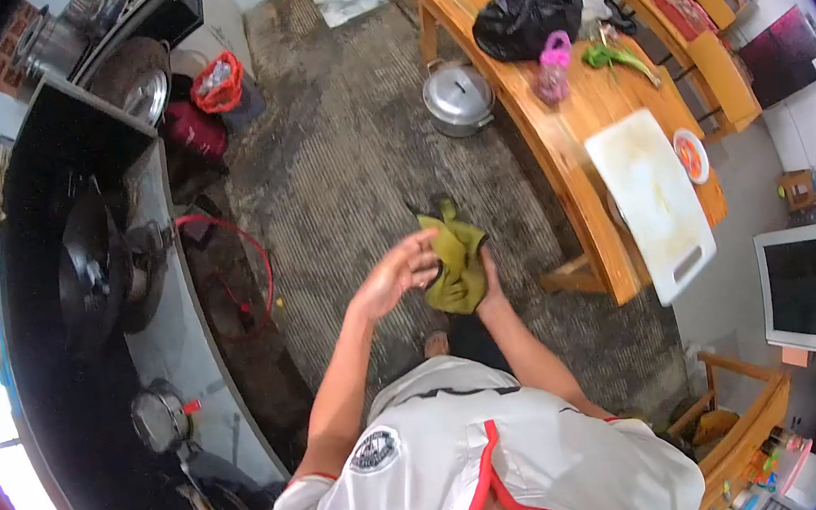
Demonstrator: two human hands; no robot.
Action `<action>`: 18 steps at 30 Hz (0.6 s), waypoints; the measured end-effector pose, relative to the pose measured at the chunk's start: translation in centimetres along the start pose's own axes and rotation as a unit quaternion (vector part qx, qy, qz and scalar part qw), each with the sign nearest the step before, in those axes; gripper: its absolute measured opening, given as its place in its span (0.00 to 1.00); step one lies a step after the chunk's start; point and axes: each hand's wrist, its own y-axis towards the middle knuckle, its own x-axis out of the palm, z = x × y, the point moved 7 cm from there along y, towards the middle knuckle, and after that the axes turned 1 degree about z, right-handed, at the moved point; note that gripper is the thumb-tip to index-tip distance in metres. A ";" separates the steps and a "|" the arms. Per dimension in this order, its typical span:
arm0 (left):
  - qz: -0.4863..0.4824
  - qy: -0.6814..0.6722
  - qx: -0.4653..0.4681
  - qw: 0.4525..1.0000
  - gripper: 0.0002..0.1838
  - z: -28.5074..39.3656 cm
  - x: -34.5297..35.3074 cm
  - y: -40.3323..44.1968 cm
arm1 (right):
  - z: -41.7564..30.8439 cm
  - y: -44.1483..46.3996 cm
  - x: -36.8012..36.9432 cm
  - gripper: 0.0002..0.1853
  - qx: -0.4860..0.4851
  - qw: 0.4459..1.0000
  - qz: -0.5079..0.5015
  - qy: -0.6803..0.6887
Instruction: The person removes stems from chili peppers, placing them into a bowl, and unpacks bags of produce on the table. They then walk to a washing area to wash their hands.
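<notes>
A crumpled olive-green cloth with dark edging is held up in front of my body, above the floor. My right hand grips its right side, with the fingers mostly hidden behind it. At the cloth's left side is my left hand, palm turned up and fingers apart, the fingertips close to or touching the fabric. Whether those fingertips pinch any of it does not show.
On the left, a dark counter bears a wok and a small pot. A wooden table at right holds a white cutting board and a black bag. A lidded pot stands on the floor.
</notes>
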 end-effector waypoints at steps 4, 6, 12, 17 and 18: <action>0.063 0.340 0.047 0.937 0.26 8.6 -5.4 5.4 | -3.6 7.0 11.0 0.33 0.066 0.984 -0.131 0.105; 0.092 0.309 0.072 0.944 0.24 14.8 -8.1 8.2 | -6.4 13.1 12.3 0.34 0.096 0.965 -0.193 0.149; 0.289 0.315 0.081 0.900 0.21 25.8 -19.6 20.2 | -20.4 33.4 14.8 0.32 -0.025 0.999 -0.017 0.037; 0.231 0.344 0.111 0.903 0.22 32.5 -19.0 31.0 | -28.1 42.1 17.3 0.28 -0.074 0.978 0.187 0.051; 0.228 0.375 0.130 0.889 0.23 34.7 -18.1 33.8 | -29.0 43.1 18.0 0.25 -0.122 0.963 0.229 0.074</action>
